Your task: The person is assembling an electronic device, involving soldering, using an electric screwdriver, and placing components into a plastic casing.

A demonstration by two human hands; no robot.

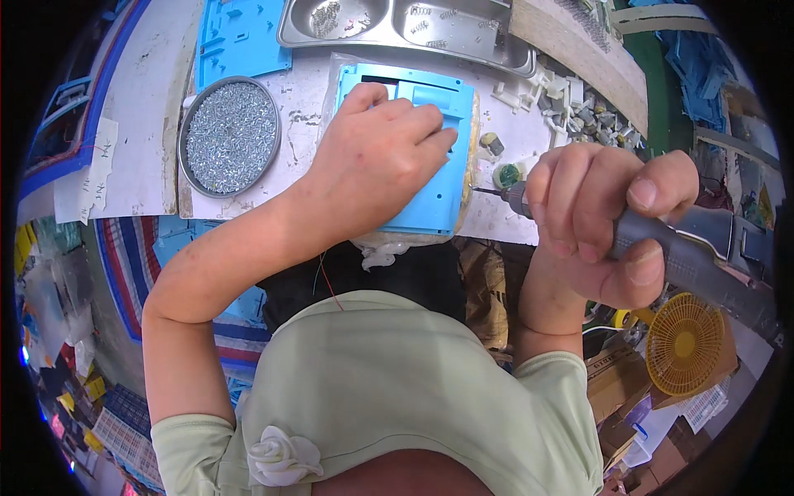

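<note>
My right hand (587,207) is wrapped round a dark electric screwdriver (691,269), held up to the right of the work. Its thin bit points left, toward the edge of a light-blue plastic panel (426,194) and apart from it. The panel lies on a plastic-wrapped pad on the bench in front of me. Over the panel's upper part rests my left hand (385,153), fingers curled down against it near a dark slot. What those fingertips pinch, if anything, is hidden beneath the hand.
Left of the panel stands a round bowl (183,140) full of small silvery screws. A metal tray (380,40) with springs sits at the back, beside another blue panel (236,45). White plastic pieces and small metal parts (591,116) lie to the right. A yellow fan (684,341) stands lower right.
</note>
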